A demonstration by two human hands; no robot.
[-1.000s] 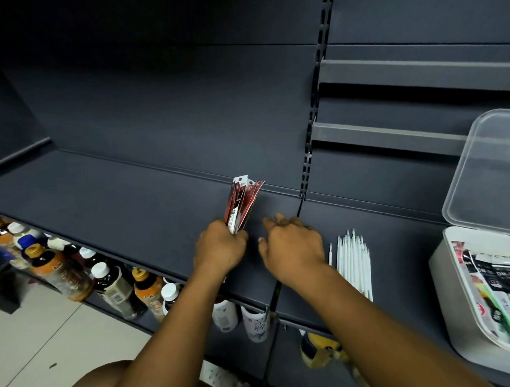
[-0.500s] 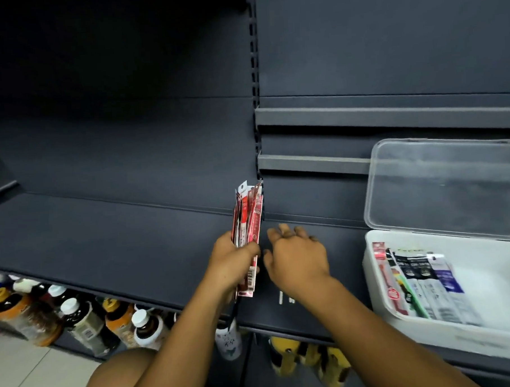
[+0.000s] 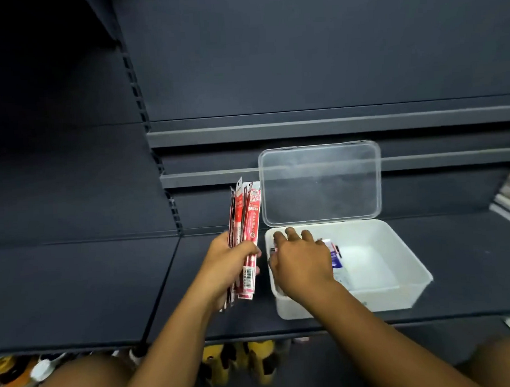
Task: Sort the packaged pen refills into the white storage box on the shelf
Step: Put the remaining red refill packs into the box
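The dark shelf (image 3: 76, 289) carries the white storage box (image 3: 410, 294), its clear lid (image 3: 320, 184) standing open behind. The left hand (image 3: 227, 261) grips red refill packets (image 3: 246, 223) upright just beside the box's left wall. The right hand (image 3: 300, 258) rests flat-fingered on the stored packets (image 3: 335, 260). I'd lift the bundle over the rim towards the bare right floor.

Left hand (image 3: 227, 264) grips upright red refill packs (image 3: 245, 240) beside white box (image 3: 404, 289); right hand (image 3: 300, 261) inside box, fingers spread over packs, lid (image 3: 320, 184) up.
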